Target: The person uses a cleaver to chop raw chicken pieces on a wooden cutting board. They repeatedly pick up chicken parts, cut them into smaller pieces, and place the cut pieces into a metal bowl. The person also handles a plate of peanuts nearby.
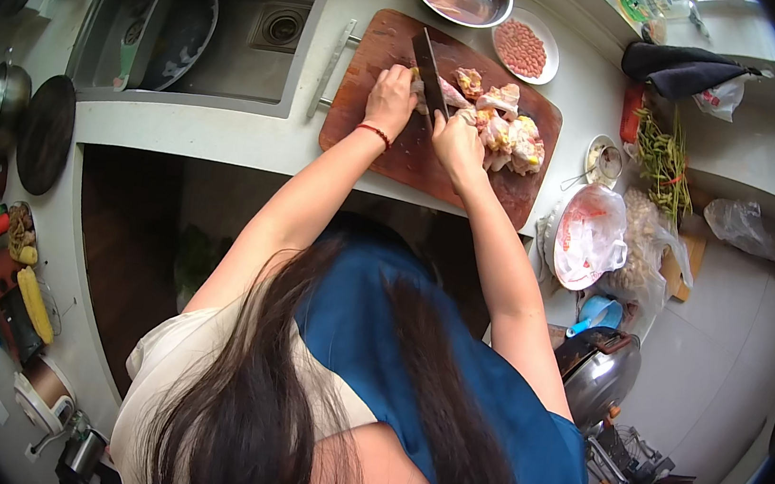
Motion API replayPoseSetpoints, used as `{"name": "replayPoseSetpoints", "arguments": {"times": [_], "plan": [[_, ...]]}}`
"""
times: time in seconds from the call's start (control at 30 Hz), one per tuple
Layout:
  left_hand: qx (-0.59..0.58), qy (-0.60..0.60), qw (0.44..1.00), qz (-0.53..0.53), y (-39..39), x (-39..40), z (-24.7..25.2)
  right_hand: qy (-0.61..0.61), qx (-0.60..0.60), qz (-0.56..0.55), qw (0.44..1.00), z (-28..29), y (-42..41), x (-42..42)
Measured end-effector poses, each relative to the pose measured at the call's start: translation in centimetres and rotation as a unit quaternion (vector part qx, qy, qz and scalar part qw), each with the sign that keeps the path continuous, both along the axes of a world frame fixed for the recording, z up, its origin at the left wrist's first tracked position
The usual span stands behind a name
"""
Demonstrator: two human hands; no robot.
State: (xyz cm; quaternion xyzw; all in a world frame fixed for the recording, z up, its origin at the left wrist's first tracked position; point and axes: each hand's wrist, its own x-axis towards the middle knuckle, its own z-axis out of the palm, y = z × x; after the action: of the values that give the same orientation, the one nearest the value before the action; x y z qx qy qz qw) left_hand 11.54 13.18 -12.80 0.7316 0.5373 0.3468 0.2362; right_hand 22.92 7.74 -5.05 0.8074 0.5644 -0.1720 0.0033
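A reddish-brown wooden cutting board (404,158) lies at an angle on the counter in front of me. My right hand (459,141) grips a cleaver (430,68), its dark blade pointing away from me and standing on edge over the board. Left of the blade, my left hand (391,99) is closed over a piece of raw meat, mostly hidden under the fingers. A strip of raw poultry (453,94) shows just right of the blade. Chopped raw poultry pieces (514,138) with skin and yellow fat are heaped on the board's right side, beside my right hand.
Beyond the board stand a metal bowl (506,4) of raw poultry in liquid and a white plate (553,64) of peanuts. Left is a sink (234,74) holding a wok (192,40). A bag-lined bowl (590,236) and a lidded pot (605,374) are at right.
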Motion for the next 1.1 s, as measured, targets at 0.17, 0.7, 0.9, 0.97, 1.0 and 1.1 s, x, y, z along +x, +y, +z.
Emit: {"name": "replayPoseSetpoints", "arguments": {"times": [0.17, 0.7, 0.9, 0.97, 1.0, 1.1], "plan": [[0.001, 0.022, 0.999, -0.036, 0.6, -0.6, 0.3, -0.001, 0.027, 0.011, 1.0, 0.1, 1.2, -0.6], [0.011, 0.01, 1.0, -0.009, 1.7, -1.4, -0.5, 0.042, 0.022, -0.037, 0.998, -1.2, -1.5, 0.1], [0.091, -0.064, 0.992, -0.057, 1.6, -2.4, -1.4, 0.096, 0.003, -0.016, 0.995, -1.2, -3.6, 2.8], [0.108, -0.108, 0.986, -0.062, 1.1, -3.2, -1.4, 0.08, 0.09, 0.016, 0.993, 0.2, -2.9, 2.1], [0.078, -0.126, 0.987, -0.064, 0.6, -3.8, -1.3, 0.09, 0.122, 0.022, 0.988, 1.4, -2.1, 1.5], [0.091, -0.147, 0.984, 0.043, -1.4, -6.3, 1.4, 0.143, 0.239, 0.02, 0.96, 8.0, -0.3, -1.8]]}}
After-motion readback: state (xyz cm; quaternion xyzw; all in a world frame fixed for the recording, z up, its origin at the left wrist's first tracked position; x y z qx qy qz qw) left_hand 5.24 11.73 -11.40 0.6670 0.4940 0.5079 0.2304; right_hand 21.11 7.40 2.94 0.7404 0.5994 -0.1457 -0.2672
